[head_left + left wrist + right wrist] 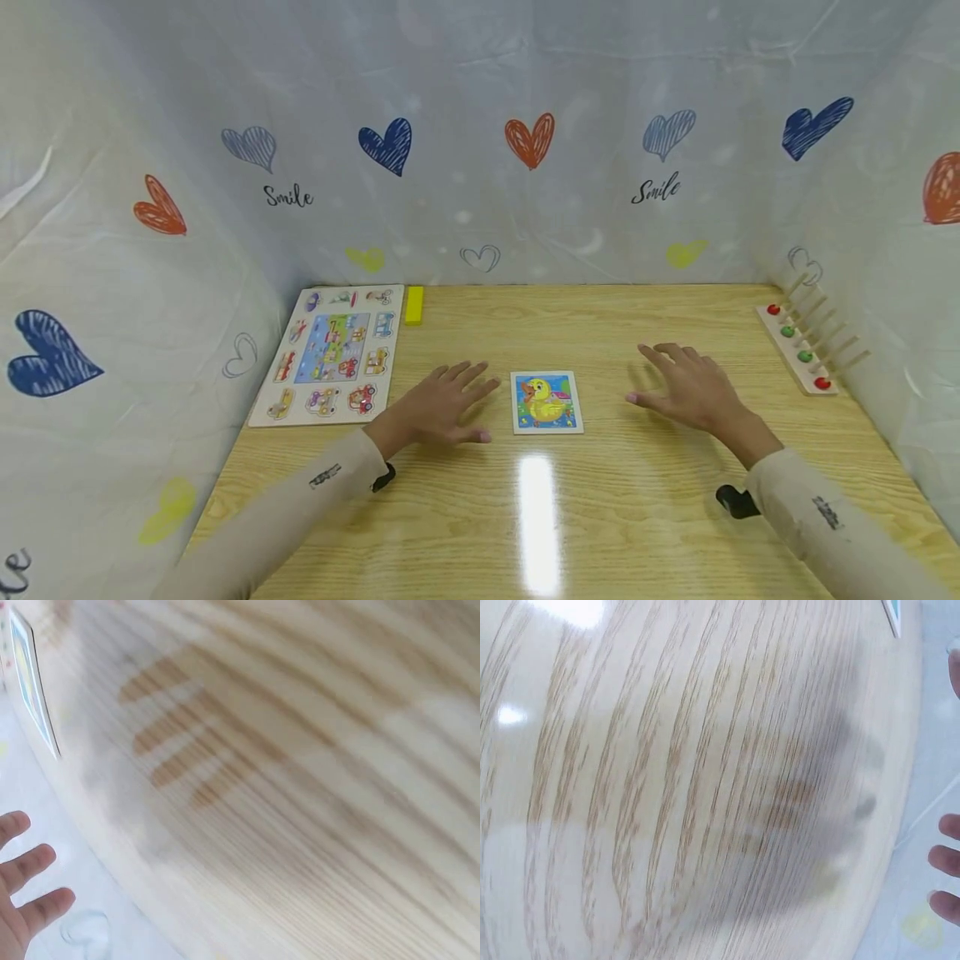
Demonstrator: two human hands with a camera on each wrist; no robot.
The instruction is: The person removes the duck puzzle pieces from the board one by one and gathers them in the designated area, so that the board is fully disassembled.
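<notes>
Pale wood-grain table (pixel 637 517) across the lower frame; white heart-printed curtain (pixel 450 67) behind. Left hand (pixel 438 407), centre-left: fingers spread wide, nothing held. Right hand (pixel 693 390), centre-right: likewise spread, nothing held. Square white-framed yellow-duck puzzle (pixel 547 403) lies flat near frame centre between them, apart from both, nearer the left. Step, judged: pre-contact; taking hold would call for narrowing fingers onto its side edges. Outward: white rectangular vehicle-puzzle board (pixel 330 350), yellow oblong block (pixel 414 306), left; pale wooden peg rack (pixel 795 354), red and green beads, right.

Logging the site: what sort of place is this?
Probably a screened-off tabletop play area or recording booth: heart-printed sheeting on three sides, a wood-grain table, and a duck picture board.
</notes>
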